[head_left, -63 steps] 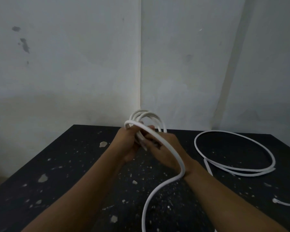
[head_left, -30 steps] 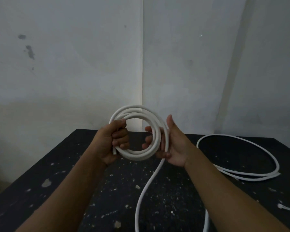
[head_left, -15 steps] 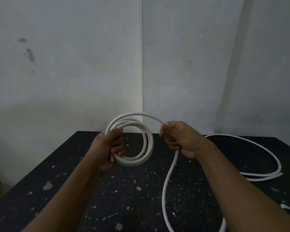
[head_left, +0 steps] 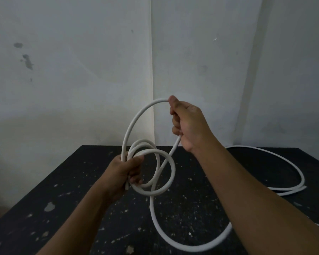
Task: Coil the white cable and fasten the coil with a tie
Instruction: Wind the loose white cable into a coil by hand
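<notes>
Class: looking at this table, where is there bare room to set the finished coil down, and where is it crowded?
Bare patch: the table's left part, between its left edge and the left hand. Crowded: the right side, where loose white cable lies in loops, and the near middle, where it trails under the right hand.

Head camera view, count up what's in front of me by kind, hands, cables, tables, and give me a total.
Hands: 2, the left hand gripping the coil and the right hand lifting a new loop
White cable: 1
Dark speckled table: 1
Tie: 0 visible
Total: 4
</notes>
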